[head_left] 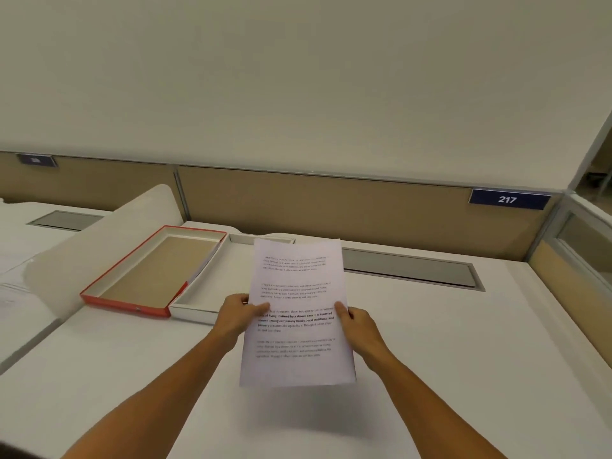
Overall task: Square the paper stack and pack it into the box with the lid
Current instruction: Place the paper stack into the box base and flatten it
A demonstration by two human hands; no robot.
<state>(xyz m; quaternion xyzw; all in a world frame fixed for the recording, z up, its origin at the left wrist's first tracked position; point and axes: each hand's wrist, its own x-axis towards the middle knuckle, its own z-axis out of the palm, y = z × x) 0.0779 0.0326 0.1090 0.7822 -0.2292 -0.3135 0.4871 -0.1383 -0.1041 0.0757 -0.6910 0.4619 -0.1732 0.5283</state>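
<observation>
In the head view, the person holds the white printed paper stack (296,313) up in the air above the white worktop (463,342). The left hand (240,314) grips its left edge and the right hand (356,321) grips its right edge. Just behind the stack sits the open white cardboard box (195,301), mostly hidden. The red-edged lid (154,271) lies left of the stack, touching the box. The thin sheets look floppy. With a loose grip they could slide apart or bend on the box wall.
</observation>
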